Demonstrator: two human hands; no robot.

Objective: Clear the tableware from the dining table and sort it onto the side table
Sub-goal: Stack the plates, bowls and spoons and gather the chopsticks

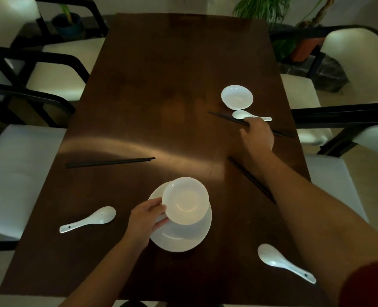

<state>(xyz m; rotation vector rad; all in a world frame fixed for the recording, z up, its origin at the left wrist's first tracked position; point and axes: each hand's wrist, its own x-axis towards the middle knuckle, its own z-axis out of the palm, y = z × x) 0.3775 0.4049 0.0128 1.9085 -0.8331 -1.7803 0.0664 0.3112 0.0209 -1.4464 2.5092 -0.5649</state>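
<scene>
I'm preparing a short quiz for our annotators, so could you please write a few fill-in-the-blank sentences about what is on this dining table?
1. The left hand grips a small white ____ above the large plate.
2. The right hand reaches onto a pair of black ____ beside the far spoon.
3. In all, ____ white spoons lie on the table.
4. The far bowl holds ____.

Missing words: bowl; chopsticks; three; nothing
</scene>
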